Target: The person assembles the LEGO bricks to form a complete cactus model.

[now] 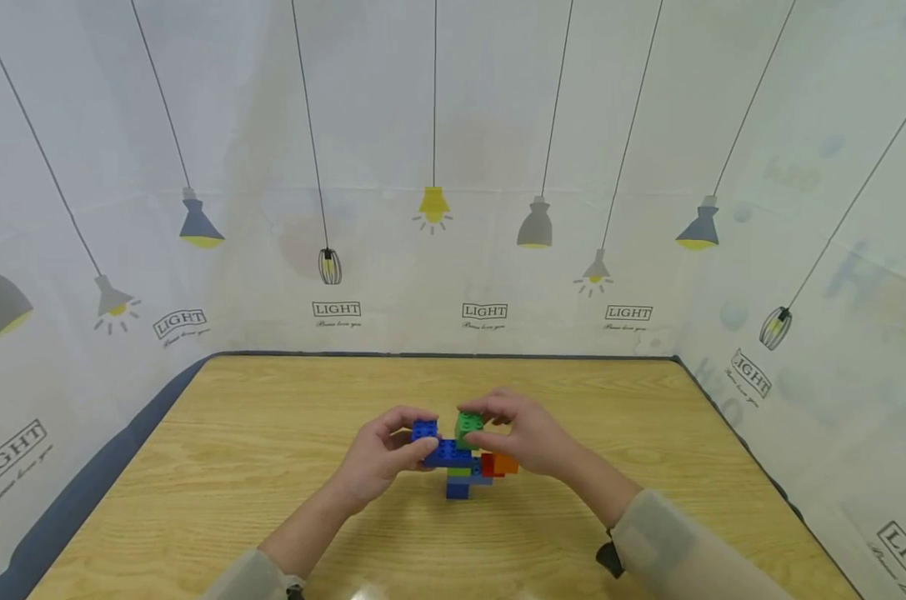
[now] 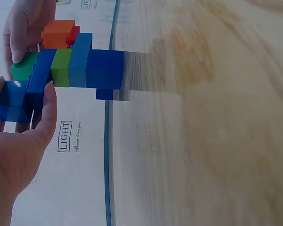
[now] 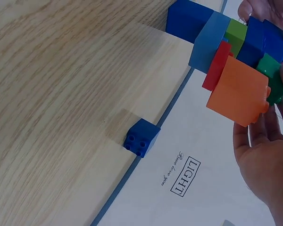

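Note:
A tower of toy building bricks stands on the table, with a dark blue brick (image 2: 104,69) at its foot. Above that come a light blue brick (image 2: 80,61), a lime green brick (image 2: 61,68) and a long blue brick (image 1: 453,452). My left hand (image 1: 372,460) pinches the small blue brick (image 1: 424,429) at the left end of the long one, its thumb at the front. At the right end, my right hand (image 1: 529,435) grips a green brick (image 1: 468,428) between thumb and fingers. Whether the green brick is fully seated I cannot tell. Red (image 3: 218,66) and orange bricks (image 3: 238,91) jut out to the right.
A loose blue brick (image 3: 141,137) lies on the wooden table (image 1: 235,467), seen only in the right wrist view. White cloth walls (image 1: 392,108) printed with lamps enclose the table's back and sides. A dark edge (image 1: 453,357) runs along the back.

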Demonstrator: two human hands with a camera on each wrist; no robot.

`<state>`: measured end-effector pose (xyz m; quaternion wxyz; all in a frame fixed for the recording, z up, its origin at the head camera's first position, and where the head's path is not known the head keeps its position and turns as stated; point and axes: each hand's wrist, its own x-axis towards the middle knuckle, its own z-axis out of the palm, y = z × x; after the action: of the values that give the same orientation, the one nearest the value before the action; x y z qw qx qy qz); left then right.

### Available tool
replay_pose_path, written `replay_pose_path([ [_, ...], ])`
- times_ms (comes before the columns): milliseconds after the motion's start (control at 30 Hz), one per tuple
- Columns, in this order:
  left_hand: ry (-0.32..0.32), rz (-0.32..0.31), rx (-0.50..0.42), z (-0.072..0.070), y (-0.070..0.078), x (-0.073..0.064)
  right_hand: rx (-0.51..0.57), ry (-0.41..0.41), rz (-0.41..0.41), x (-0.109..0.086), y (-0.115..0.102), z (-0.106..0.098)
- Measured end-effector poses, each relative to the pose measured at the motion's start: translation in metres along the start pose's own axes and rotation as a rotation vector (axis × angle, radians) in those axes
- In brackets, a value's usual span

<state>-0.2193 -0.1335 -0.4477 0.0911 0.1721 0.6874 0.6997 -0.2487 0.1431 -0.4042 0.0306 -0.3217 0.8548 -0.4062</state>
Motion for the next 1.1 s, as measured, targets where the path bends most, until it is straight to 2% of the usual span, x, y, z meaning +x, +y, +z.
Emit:
replay_pose_path([
  [400, 0.002, -0.005, 0.024, 0.001, 0.001, 0.000, 0.040, -0.022, 0.009, 0.000, -0.006, 0.005],
  [1100, 0.002, 0.006, 0.022, 0.001, 0.001, -0.001, 0.059, 0.046, 0.011, -0.001, -0.009, 0.015],
])
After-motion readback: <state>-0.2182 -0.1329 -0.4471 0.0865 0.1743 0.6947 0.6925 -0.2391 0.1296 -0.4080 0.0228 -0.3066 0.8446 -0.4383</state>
